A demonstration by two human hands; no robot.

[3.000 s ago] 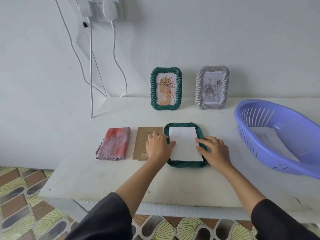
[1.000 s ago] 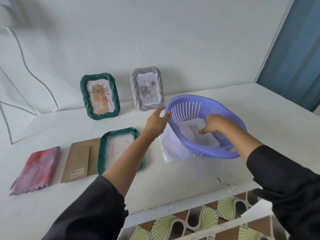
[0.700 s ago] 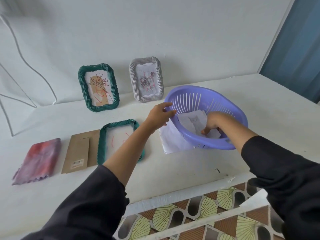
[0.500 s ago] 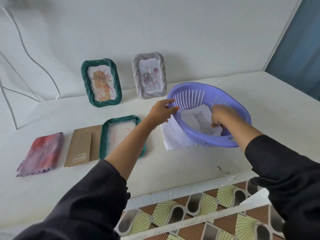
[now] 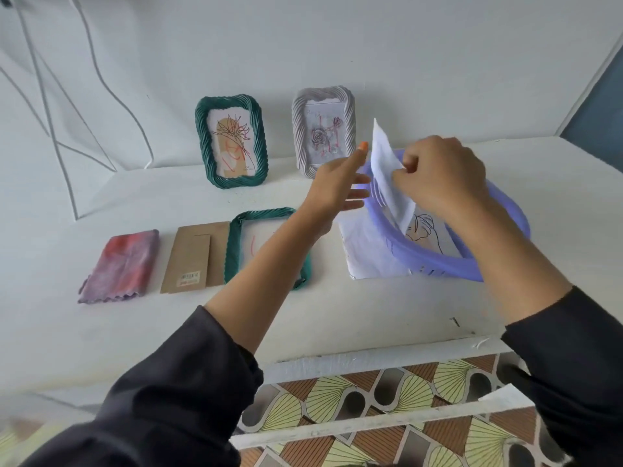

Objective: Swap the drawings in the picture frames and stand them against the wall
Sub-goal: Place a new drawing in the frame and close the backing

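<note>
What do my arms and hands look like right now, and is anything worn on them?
Both arms wear loose, dark, near-black long sleeves. The left sleeve and right sleeve end partway along the forearms, leaving the wrists bare. The left hand and right hand are bare: no gloves, and no ring, watch or bracelet shows. One nail on the left hand is painted orange.

Basket point(image 5: 438, 264): smooth plastic, slight gloss. Sheet point(image 5: 384, 163): thin matt paper. Backing board point(image 5: 188, 254): matt brown cardboard. Cloth point(image 5: 124, 261): soft fabric. Flat green frame point(image 5: 232, 251): ribbed, possibly plastic. Table point(image 5: 337, 315): matt, rough paint.
</note>
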